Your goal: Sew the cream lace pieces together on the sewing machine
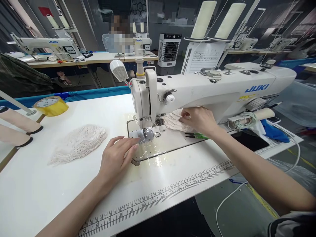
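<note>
A white sewing machine stands on the white table. My left hand rests with fingers spread by the needle plate, its fingertips near the presser foot, holding nothing. Beneath the machine's arm, my right hand has its fingers pinched on a pile of cream lace pieces. Green-handled snips lie just below that hand. Another pile of white lace pieces sits on the table to the left of my left hand.
Yellow tape and peach thread spools are at the left. A printed ruler runs along the front edge. A cord-wrapped roll and blue cloth lie at the right. A person sits behind another machine.
</note>
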Demonstrator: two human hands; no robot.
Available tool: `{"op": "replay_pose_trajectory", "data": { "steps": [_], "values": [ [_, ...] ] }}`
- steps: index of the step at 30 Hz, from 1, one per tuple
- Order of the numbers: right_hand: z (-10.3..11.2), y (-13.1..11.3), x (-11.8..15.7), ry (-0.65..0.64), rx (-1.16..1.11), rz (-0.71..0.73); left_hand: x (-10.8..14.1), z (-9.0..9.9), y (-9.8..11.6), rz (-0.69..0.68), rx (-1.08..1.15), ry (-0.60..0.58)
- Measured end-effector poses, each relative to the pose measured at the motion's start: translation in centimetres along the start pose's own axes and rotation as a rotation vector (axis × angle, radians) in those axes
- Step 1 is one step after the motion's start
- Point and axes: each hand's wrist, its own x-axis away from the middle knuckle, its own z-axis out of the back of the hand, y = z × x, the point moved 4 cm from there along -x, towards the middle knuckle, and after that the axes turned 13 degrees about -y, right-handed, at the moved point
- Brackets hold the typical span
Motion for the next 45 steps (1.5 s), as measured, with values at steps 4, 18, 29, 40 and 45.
{"op": "replay_pose_trajectory", "data": {
  "steps": [4,18,29,40,45],
  "values": [
    [0.2,0.8,0.0,-0.011,-0.082,0.024,0.1,-0.1,-0.2,-0.007,-0.017,0.009],
    [-1.6,-9.1,9.8,-0.747,-1.208,0.589,-0.5,-1.6,2.2,-0.114,0.519,-0.421],
    [-3.4,-6.8,7.8,-0.826,-0.896,0.381,-0.8,-1.2,0.5,0.395,0.956,-0.507],
    [-5.4,-11.8,2.8,-1.139,-1.196,0.517,-0.8,0.6,-0.6,0.307,0.915,-0.717],
    [-5.5,-11.9,3.9,-0.98,-1.264,0.513,-1.3,-0.1,0.5,0.268,0.497,-0.382]
  ]
}}
